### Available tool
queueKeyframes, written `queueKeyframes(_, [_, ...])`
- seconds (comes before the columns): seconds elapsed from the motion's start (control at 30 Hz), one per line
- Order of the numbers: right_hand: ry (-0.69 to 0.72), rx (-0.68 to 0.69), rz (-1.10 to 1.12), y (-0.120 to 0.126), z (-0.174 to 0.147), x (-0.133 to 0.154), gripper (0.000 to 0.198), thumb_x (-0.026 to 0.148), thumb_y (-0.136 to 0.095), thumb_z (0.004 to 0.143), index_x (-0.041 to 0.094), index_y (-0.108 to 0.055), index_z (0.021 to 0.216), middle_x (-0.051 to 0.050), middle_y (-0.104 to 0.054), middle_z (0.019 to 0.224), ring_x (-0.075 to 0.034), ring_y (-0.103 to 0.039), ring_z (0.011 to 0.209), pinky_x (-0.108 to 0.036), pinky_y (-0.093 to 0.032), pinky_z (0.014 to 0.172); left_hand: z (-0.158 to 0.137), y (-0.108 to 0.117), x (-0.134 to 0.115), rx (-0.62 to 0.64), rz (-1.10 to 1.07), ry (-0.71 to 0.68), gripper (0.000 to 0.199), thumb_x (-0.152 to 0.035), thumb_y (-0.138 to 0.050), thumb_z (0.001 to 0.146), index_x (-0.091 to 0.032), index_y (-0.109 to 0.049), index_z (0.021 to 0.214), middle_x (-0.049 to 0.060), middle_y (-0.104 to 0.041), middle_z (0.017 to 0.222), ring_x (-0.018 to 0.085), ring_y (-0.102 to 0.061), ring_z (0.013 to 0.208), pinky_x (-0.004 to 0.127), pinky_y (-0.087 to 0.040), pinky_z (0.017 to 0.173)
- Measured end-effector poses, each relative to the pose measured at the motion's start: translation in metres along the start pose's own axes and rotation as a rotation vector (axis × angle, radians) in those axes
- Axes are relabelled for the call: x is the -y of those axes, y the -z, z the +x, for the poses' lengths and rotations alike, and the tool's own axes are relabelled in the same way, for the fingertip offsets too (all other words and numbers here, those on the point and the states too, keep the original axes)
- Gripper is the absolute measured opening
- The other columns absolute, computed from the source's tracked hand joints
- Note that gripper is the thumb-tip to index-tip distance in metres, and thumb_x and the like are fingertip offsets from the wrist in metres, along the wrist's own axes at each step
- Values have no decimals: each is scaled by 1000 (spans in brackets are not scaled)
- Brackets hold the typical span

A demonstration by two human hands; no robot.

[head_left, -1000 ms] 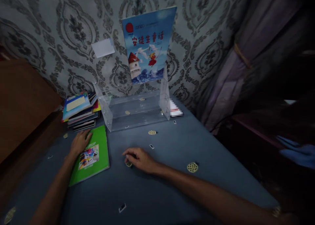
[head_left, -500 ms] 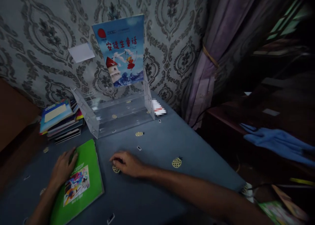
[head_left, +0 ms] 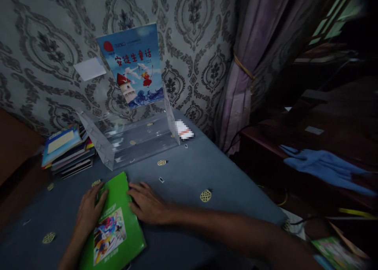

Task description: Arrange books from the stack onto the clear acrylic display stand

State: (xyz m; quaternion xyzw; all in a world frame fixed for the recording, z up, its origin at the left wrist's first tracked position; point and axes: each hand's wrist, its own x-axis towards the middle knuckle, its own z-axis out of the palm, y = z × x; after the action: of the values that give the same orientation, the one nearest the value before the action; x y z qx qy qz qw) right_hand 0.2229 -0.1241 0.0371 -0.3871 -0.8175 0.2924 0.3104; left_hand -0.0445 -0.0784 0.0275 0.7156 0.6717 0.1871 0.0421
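Note:
A green book (head_left: 134, 238) with a colourful cover picture lies on the patterned tablecloth, tilted slightly. My left hand (head_left: 90, 209) grips its left edge, thumb over the cover and fingers along the side. On the opposite edge, my right hand (head_left: 147, 203) has its fingertips curled onto the book near its upper right. Beyond both hands stands a clear acrylic rack (head_left: 109, 154) with stepped tiers. A blue storybook (head_left: 138, 69) with red Chinese characters stands upright at the rack's back.
To the rack's left is a stack of books (head_left: 67, 152). A blurred white item (head_left: 184, 130) lies right of the rack. The table edge slopes down at the right, past a tied purple curtain (head_left: 239, 85). Blue cloth (head_left: 321, 167) lies on dark furniture beyond.
The green book has slid to the right across the tablecloth with my left hand. My right hand, earlier apart from the book, now touches its right edge. The view has shifted slightly.

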Motion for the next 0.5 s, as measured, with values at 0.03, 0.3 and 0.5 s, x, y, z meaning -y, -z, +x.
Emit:
queueKeyframes(0.03, [-14,4,-13,1,-1,1,33,26,-51,98,13,-61,126,-20,-57,144,-26,-48,140,-48,-31,121,1,-3,-6,-2,-8,-8,65,-60,-38,87,-16,-66,126,16,-68,128,36,-60,125,52,-47,107])
queueKeyframes(0.3, [-185,-16,23,14,-10,-3,53,23,-54,93,3,-48,142,-26,-30,162,-31,-31,151,-43,-32,123,12,-23,-46,21,-44,-62,60,-55,-39,90,-14,-66,125,16,-65,135,34,-54,135,51,-42,114])
queueKeyframes(0.5, [-199,-70,42,25,-12,-16,56,20,-54,92,3,-48,144,-26,-33,161,-31,-33,151,-47,-34,122,20,-33,-70,36,2,-72,49,-44,-36,97,-16,-62,129,17,-58,146,33,-46,143,54,-39,115])
